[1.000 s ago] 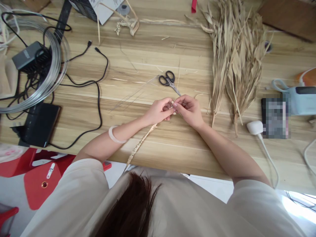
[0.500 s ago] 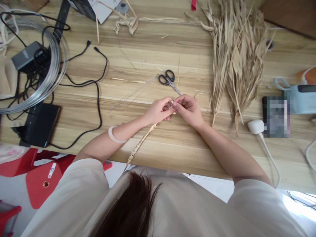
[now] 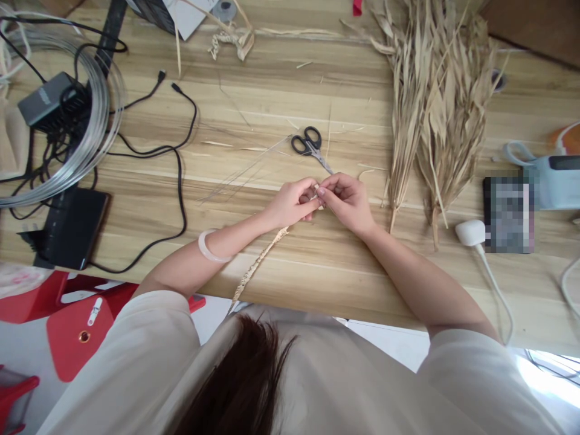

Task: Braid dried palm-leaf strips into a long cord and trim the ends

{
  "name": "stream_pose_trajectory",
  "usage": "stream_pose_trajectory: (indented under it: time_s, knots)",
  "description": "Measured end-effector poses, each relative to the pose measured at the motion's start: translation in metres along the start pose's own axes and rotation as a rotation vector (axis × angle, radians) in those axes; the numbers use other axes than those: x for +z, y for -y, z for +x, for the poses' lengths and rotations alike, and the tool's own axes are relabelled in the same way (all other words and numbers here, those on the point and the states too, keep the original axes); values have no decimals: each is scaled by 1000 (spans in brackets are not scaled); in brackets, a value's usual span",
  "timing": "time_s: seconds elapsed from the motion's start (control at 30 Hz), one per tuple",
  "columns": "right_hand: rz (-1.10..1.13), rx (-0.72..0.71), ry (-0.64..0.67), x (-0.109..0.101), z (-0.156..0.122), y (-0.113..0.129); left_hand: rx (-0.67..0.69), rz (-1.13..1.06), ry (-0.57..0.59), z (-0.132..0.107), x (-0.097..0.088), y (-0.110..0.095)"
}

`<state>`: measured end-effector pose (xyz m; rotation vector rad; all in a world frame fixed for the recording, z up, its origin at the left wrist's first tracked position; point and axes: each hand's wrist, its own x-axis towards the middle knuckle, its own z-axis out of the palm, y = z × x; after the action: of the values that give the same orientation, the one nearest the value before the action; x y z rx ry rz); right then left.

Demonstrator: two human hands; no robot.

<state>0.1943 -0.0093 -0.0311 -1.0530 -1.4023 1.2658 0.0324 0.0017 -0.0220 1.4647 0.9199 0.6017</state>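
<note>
A pale straw-coloured braid (image 3: pixel 257 266) runs from beneath my left hand (image 3: pixel 294 202) down over the table's front edge towards my lap. My left hand is closed on the braid's upper end. Thumb and fingers of my right hand (image 3: pixel 347 202) pinch the same end, and the two hands meet there. The fingers hide most of that end; only a small pale bit shows between them. Just beyond my hands lie black-handled scissors (image 3: pixel 310 145), their blade tips close to my right fingers. Thin wires (image 3: pixel 247 172) lie to the left of the scissors.
Dried husk bundles (image 3: pixel 435 121) lie at the right rear. A coil of silvery wire (image 3: pixel 102 121), black cables (image 3: pixel 181 175) and a black box-like device (image 3: pixel 81 229) occupy the left. A white charger (image 3: pixel 470 232) and a light-blue device (image 3: pixel 559 184) are at the right. A small braided piece (image 3: pixel 231 42) lies at the back.
Almost nothing differs. Both hands stay together on the braid's end, and the view has shifted very slightly.
</note>
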Motion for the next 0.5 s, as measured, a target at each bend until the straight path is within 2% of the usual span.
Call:
stream_pose_trajectory:
  time_s: [0.5]
  knots:
    - [-12, -3, 5, 0, 0, -1, -4, 19, 3, 0, 0, -1]
